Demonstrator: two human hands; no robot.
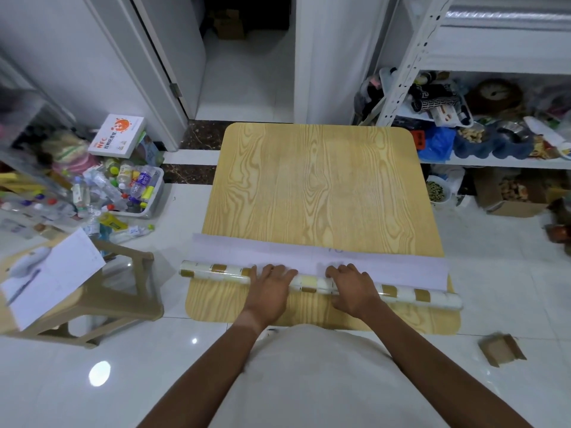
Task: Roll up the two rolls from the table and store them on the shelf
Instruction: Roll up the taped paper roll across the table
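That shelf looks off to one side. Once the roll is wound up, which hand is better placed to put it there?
Probably the right hand. The shelf stands to the person's right, beside the table, so it is the nearer hand. Both hands, the left hand included, lie on the roll now.

Count, head view:
1 roll (321, 284), 2 hands (left (269, 285), right (352, 288)), 1 tabletop (315, 180), 1 stool (123, 291), 1 shelf (494, 162).

A plastic stool (102, 291) carrying paper sheets (52, 279) stands left of the counter, a bin of plastic bottles (129, 189) behind it; a small cardboard box (500, 350) lies on the floor tiles at right
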